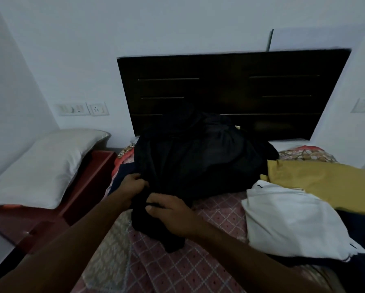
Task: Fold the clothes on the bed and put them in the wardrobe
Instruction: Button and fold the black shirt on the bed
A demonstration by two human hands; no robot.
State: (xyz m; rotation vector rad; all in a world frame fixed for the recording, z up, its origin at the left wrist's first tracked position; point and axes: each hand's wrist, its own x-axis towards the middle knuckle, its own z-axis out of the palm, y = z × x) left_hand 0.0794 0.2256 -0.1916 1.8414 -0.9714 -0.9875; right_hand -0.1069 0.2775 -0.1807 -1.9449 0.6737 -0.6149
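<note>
A home bedroom: bed (177, 261) with dark headboard (230, 87), pillow (40, 163), wall switches (71, 108), strewn clothes (293, 220).

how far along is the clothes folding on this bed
Early on. Done: nothing looks neatly folded, and no wardrobe is in view. In hand: left hand and right hand both grip the bunched black garment. To do: the white garment and yellow garment lie rumpled on the bed, all yet to be stored.
</note>
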